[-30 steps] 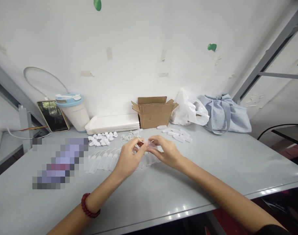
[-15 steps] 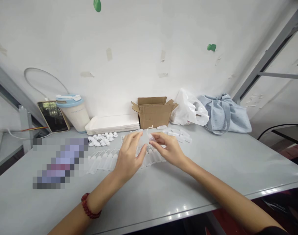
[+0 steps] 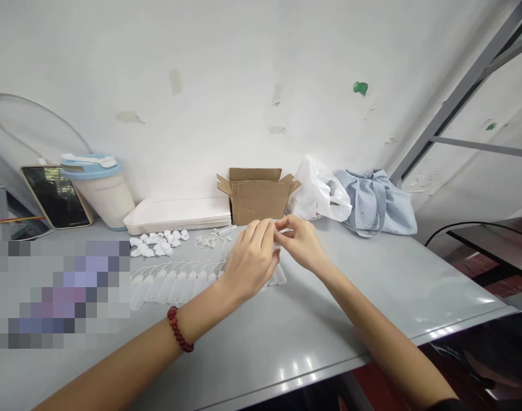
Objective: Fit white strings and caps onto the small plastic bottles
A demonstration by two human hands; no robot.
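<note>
My left hand (image 3: 253, 257) and my right hand (image 3: 298, 242) meet over the table in front of the cardboard box. Both are closed, fingertips together, around a small translucent plastic tube (image 3: 276, 246), mostly hidden by the fingers. Below and left of them lies a row of similar translucent tubes (image 3: 179, 285), with thin white cords at their upper ends. Part of that row continues behind my left hand. Several small white plastic pieces (image 3: 160, 242) are heaped farther left. Between heap and hands is a loose tangle of white cord (image 3: 206, 241).
Along the wall stand a phone (image 3: 57, 197) on a cable, a blue-lidded cup (image 3: 104, 197), a white flat stack (image 3: 179, 214), an open cardboard box (image 3: 261, 202), a white plastic bag (image 3: 314, 191) and a blue cloth bag (image 3: 398, 211). A blurred-out patch (image 3: 68, 297) covers the table's left.
My hands, apart before, have come together, and the left has closed. The curved white cord above my right hand is now out of sight. The view has shifted to the right.
</note>
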